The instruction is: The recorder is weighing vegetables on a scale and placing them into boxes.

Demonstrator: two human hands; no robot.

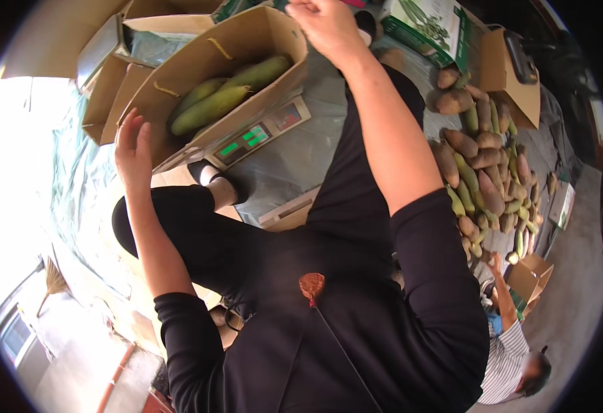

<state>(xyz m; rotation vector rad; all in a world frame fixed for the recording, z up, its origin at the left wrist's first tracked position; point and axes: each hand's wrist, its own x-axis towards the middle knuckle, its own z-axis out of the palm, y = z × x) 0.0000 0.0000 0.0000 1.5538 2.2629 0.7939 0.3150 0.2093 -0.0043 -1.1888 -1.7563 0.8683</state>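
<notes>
Three long green gourds (229,93) lie in the open brown cardboard box (177,76) on the grey scale (256,134); left hand (133,148) open beside it, right hand (329,24) grip unclear, pile of gourds (483,172) left.

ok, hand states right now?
Left hand: open, fingers spread, at the edge of the box, gripping nothing.
Right hand: fingers curled at box rim; grip cannot be told.

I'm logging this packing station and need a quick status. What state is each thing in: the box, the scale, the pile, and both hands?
Cardboard box: open, flaps up, resting on the scale, holding a few long green fruits.
Scale: display lit green.
Fruit pile: loose heap on the floor sheet.
Left hand: open, at the box's edge.
Right hand: raised above the box, grip unclear.
</notes>
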